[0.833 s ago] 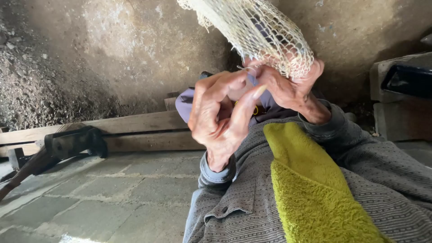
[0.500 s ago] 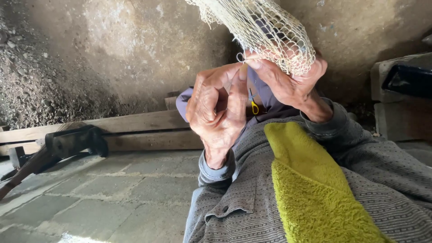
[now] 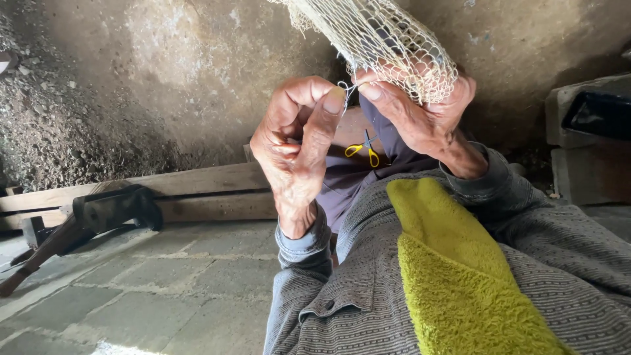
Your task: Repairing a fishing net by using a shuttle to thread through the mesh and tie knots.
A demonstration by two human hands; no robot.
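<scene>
Both of your hands are raised in front of the rough wall (image 3: pixel 164 79), wrists bent, meeting at the lower end of the pale net (image 3: pixel 388 39). Your left hand (image 3: pixel 296 151) is turned palm toward you, fingers curled, with the thumb and forefinger pinched on a thin strand of the net's twine (image 3: pixel 347 89) just left of the net's bottom edge. Your right hand (image 3: pixel 420 115) sits under the net, its fingers closed around the bunched mesh, which drapes over its knuckles.

From that grip the net's long axis runs up and to the left, out of the top of the view, so it hangs taut and slanted rather than straight down. Its free lower edge ends at your right hand.

Below the net, small yellow-handled scissors (image 3: pixel 363 150) lie on the purple cloth (image 3: pixel 355 184) between your wrists, apart from both hands. Lower still, a green towel (image 3: pixel 453 276) lies over your grey striped sleeve (image 3: pixel 559 263). Left of the net, the stone floor (image 3: pixel 131 296) gives open room as far as the wooden beam (image 3: pixel 197 190); right of it a dark box (image 3: pixel 598 115) stands close.
</scene>
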